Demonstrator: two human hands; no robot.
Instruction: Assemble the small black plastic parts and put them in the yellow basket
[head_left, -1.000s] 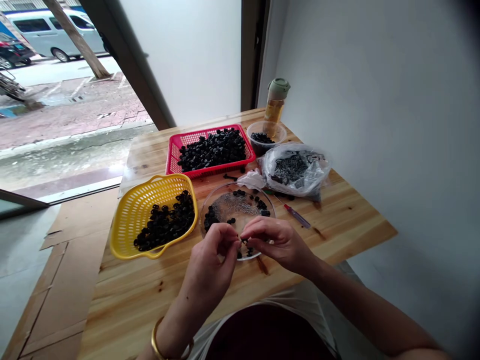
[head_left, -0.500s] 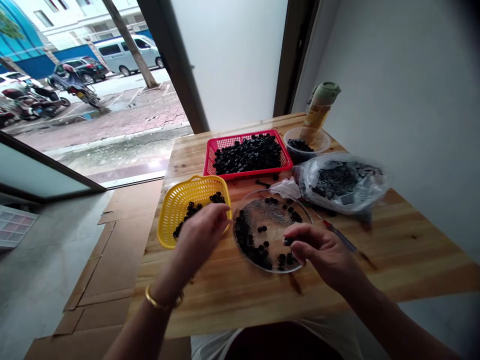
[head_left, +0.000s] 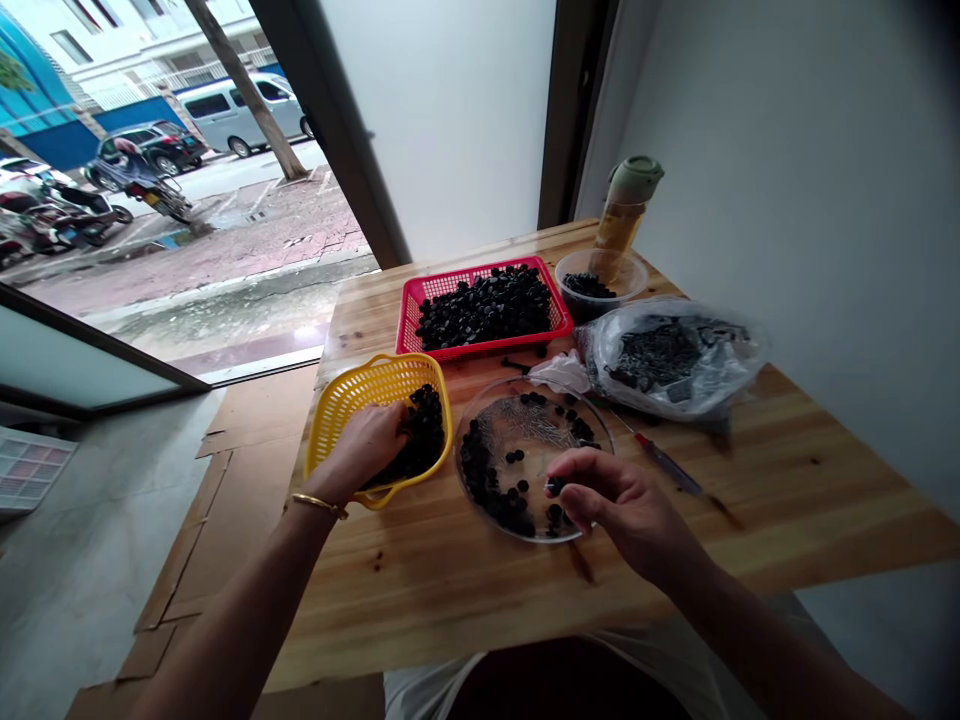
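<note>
My left hand (head_left: 369, 440) reaches into the yellow basket (head_left: 322, 420), its fingertips down among black round parts (head_left: 426, 425) and mostly hidden. Over the right front of a clear round tray (head_left: 459, 470), my right hand (head_left: 611, 500) pinches a small black part (head_left: 555, 486) between thumb and forefinger. Black round pieces (head_left: 480, 465) lie along the tray's left and front edges, and thin metal pins (head_left: 532, 422) are spread toward its back.
Behind the tray stands a red basket (head_left: 562, 325) heaped with black parts. To its right are a clear tub (head_left: 637, 282), a bottle (head_left: 626, 205) and a plastic bag (head_left: 675, 360) of black pieces. A screwdriver (head_left: 671, 464) lies right of the tray.
My left hand has moved left and down from the yellow basket's right edge into the basket. My right hand still holds the black part over the tray. The view has shifted slightly.
</note>
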